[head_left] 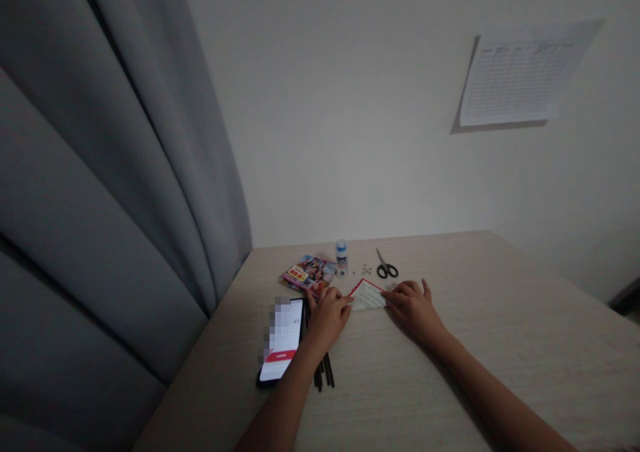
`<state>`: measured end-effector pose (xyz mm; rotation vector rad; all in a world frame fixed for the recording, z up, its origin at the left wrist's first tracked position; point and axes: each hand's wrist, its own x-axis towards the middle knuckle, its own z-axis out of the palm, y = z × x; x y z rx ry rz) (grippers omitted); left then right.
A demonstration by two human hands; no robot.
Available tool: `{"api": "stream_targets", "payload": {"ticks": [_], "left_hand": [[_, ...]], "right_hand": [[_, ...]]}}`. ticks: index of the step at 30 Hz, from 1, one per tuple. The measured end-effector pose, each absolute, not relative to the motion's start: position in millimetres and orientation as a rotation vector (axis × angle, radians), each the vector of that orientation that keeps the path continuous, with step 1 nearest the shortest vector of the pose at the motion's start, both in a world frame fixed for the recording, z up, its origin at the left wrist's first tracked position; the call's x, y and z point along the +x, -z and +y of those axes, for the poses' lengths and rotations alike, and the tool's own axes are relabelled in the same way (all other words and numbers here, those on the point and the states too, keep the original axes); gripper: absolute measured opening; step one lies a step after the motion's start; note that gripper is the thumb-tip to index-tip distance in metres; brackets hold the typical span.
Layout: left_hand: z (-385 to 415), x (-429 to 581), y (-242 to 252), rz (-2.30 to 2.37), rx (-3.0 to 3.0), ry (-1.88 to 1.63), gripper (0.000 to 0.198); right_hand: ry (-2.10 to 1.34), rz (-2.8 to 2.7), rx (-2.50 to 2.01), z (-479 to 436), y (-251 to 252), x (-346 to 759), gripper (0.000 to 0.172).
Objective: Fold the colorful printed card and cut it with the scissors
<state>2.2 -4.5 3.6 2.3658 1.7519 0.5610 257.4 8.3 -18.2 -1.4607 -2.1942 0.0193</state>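
A small folded paper (369, 297), whitish with lines of print and a red edge, lies on the table with its point facing away from me. My left hand (329, 312) is closed on its left corner, thumb and fingers pressed at the edge. On the opposite corner, the fingers of my right hand (413, 307) are pressed together, with the little finger lifted. Just beyond the paper are a pair of scissors (386, 267) with black handles and several tiny pale pieces (367, 269). A glue bottle (341, 260) with a blue top stands upright near them.
Colourful printed leaflets (309, 272) lie behind my left hand. A phone (283, 342) with a lit screen and several dark sticks (325, 372) are beside and under my left forearm. A grey curtain (150, 139) borders the table's left; a printed sheet (517, 79) hangs on the wall.
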Motion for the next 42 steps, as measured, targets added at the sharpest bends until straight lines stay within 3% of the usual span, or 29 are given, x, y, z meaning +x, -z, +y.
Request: {"api": "stream_targets", "payload": {"ticks": [22,42], "left_hand": [[-5,6,-5,1.786,2.373,-0.567,0.032],[-6,6,-3,1.844,2.445,-0.549,0.026]], "right_hand": [[0.192,-2.200,-1.649,-7,4,242,0.028],[0.279,-2.229,-1.660,-3,9,243,0.025]]}}
